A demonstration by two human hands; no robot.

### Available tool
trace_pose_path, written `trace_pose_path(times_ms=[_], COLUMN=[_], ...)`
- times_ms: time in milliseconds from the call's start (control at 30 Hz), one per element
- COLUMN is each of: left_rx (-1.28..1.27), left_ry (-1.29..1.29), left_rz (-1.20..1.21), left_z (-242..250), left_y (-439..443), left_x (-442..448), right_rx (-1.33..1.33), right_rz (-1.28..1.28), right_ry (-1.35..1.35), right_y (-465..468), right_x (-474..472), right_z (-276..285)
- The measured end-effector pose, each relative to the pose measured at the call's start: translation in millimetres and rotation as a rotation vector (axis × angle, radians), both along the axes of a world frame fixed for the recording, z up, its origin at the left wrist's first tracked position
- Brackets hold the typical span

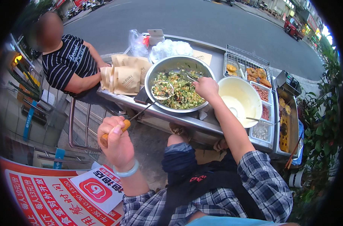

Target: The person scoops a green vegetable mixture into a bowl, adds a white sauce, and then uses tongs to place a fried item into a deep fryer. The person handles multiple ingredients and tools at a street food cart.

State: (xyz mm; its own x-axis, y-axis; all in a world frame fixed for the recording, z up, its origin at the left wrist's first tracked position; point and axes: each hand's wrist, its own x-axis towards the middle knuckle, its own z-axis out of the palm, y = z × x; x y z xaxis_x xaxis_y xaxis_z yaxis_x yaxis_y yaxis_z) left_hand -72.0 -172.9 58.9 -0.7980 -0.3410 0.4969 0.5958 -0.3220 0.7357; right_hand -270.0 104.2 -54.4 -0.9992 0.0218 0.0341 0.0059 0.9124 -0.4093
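Observation:
My left hand (116,141) grips the wooden handle (115,133) of a thin metal tool. Its shaft reaches to a round ladle-like mould (162,90) filled with chopped vegetables, inside a large steel bowl (185,110). My right hand (206,89) holds a metal utensil (191,78), probably a spoon, whose far end is over the vegetable mix (185,97) in that bowl. Right of the bowl, close to my right forearm, sits a white basin (246,104) of pale batter with a metal handle (252,119) lying across its rim.
Paper bags (127,80) stand at the cart's left, beside a seated person (72,65). A wire rack (252,60) of fried cakes, trays of peanuts (260,92) and meat (264,113), and a fryer (290,130) line the right. Plastic bags (171,49) lie behind the bowl.

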Motion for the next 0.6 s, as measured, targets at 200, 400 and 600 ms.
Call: trace_pose_path(times_ms=[200,400,600], left_rx=[0.034,0.083,0.144], left_ry=[0.025,0.049,0.060], left_rz=[-0.003,0.013,-0.007], left_z=[-7,-11,-11], left_y=[12,23,18], left_x=[-4,0,4], right_rx=[-0.136,-0.067,-0.139], right_rz=[0.086,0.194,0.141], right_ry=[0.201,0.166,0.242], right_y=[0,-20,-13], right_x=[33,49,54], right_z=[33,21,8])
